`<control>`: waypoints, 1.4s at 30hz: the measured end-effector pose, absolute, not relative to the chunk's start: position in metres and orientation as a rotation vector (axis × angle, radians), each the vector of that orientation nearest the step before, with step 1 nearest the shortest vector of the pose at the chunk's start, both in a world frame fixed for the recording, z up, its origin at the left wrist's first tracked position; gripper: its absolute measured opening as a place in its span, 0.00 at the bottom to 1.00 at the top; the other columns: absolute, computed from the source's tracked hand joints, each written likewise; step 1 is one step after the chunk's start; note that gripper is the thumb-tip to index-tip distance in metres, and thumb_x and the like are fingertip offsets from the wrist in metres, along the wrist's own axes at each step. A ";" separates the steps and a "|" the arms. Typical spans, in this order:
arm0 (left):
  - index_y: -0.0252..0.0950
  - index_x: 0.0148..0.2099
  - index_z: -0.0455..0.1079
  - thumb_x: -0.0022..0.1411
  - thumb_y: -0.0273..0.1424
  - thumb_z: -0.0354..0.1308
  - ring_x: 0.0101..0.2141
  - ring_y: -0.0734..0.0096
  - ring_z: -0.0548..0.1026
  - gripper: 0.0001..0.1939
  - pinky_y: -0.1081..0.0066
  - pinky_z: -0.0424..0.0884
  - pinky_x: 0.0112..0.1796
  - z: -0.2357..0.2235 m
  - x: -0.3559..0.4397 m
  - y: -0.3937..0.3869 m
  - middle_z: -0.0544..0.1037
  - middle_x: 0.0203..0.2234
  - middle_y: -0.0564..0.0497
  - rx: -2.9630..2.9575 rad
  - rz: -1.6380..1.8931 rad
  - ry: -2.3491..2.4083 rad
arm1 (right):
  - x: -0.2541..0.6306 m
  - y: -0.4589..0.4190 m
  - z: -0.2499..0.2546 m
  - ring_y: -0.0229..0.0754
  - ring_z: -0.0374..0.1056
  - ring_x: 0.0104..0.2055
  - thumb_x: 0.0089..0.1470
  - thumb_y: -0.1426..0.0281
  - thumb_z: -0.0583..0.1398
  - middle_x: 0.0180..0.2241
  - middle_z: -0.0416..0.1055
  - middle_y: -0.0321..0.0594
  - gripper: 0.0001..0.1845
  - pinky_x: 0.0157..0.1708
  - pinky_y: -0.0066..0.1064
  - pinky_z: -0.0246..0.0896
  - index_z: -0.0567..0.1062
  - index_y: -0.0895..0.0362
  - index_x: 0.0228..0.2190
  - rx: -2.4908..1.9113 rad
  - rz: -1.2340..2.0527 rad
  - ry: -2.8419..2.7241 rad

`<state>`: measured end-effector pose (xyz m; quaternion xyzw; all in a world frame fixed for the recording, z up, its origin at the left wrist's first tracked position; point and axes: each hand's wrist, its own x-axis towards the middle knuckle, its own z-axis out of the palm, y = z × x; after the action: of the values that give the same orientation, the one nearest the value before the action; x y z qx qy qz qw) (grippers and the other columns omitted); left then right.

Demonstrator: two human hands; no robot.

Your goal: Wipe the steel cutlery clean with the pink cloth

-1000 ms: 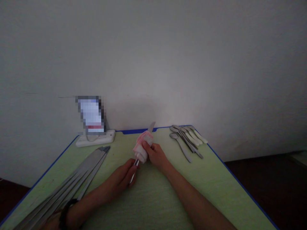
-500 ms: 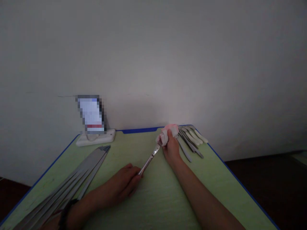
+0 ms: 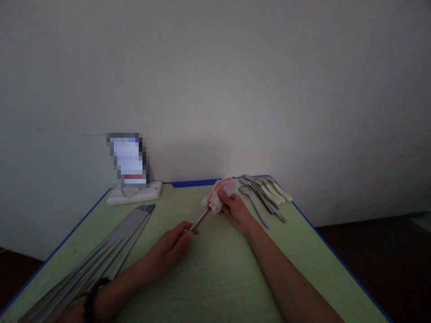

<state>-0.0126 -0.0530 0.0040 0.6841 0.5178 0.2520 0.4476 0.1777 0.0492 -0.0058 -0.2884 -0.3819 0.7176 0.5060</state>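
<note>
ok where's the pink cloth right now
In the head view, the pink cloth is near the middle, in the right hand, just left of the spoons and beyond the left hand.

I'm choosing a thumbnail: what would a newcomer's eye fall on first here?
Probably the bright, pixelated screen, above a white base at the back left of the green table. Next, near the middle, the pink and white cloth in the right hand, covering the far end of the metal utensil in the left hand.
</note>
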 end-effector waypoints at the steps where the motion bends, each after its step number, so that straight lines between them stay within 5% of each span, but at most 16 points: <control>1: 0.36 0.47 0.61 0.66 0.46 0.39 0.21 0.77 0.58 0.21 0.77 0.56 0.22 0.004 -0.013 -0.053 0.57 0.19 0.60 1.668 0.632 1.273 | 0.178 0.048 -0.005 0.32 0.59 0.17 0.42 0.63 0.66 0.16 0.67 0.34 0.14 0.17 0.24 0.52 0.72 0.61 0.22 -0.671 1.784 -0.907; 9: 0.34 0.53 0.60 0.67 0.42 0.39 0.22 0.76 0.63 0.21 0.76 0.60 0.27 0.008 -0.009 -0.051 0.65 0.19 0.59 1.774 0.610 1.220 | 0.181 0.056 -0.004 0.36 0.69 0.24 0.43 0.75 0.56 0.23 0.74 0.36 0.06 0.23 0.26 0.63 0.72 0.58 0.27 -0.560 1.884 -0.625; 19: 0.36 0.56 0.61 0.67 0.42 0.41 0.23 0.75 0.64 0.22 0.76 0.62 0.26 0.008 -0.012 -0.051 0.65 0.20 0.58 1.799 0.599 1.284 | 0.180 0.058 0.001 0.38 0.73 0.31 0.52 0.67 0.58 0.30 0.77 0.36 0.12 0.35 0.33 0.70 0.74 0.55 0.39 -0.506 1.790 -0.505; 23: 0.38 0.58 0.59 0.65 0.40 0.45 0.33 0.70 0.71 0.22 0.72 0.68 0.34 0.008 -0.011 -0.050 0.74 0.34 0.52 1.817 0.704 1.377 | 0.181 0.057 0.003 0.37 0.72 0.28 0.53 0.69 0.57 0.27 0.77 0.36 0.08 0.32 0.31 0.70 0.75 0.56 0.35 -0.532 1.784 -0.435; 29: 0.40 0.58 0.62 0.66 0.37 0.43 0.46 0.63 0.70 0.21 0.65 0.67 0.47 -0.001 -0.014 -0.045 0.74 0.46 0.47 1.949 0.850 1.508 | 0.182 0.058 0.001 0.37 0.72 0.26 0.54 0.64 0.57 0.27 0.77 0.36 0.11 0.26 0.28 0.67 0.74 0.55 0.36 -0.540 1.801 -0.420; 37: 0.43 0.60 0.61 0.67 0.38 0.41 0.40 0.65 0.70 0.22 0.67 0.69 0.41 0.000 -0.014 -0.047 0.74 0.34 0.49 2.064 0.794 1.524 | 0.182 0.059 0.000 0.38 0.73 0.29 0.54 0.61 0.56 0.29 0.77 0.36 0.14 0.30 0.30 0.68 0.74 0.55 0.39 -0.496 1.760 -0.350; 42: 0.44 0.60 0.61 0.68 0.38 0.39 0.41 0.65 0.70 0.22 0.68 0.68 0.41 -0.001 -0.016 -0.047 0.74 0.36 0.50 2.049 0.799 1.520 | 0.181 0.059 0.003 0.36 0.70 0.25 0.52 0.65 0.56 0.24 0.75 0.35 0.10 0.28 0.29 0.68 0.74 0.55 0.34 -0.567 1.719 -0.314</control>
<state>-0.0156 -0.0470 -0.0007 0.7455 0.5532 0.2906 0.2320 0.1806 0.0586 0.0026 -0.2454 -0.1360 0.7437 0.6068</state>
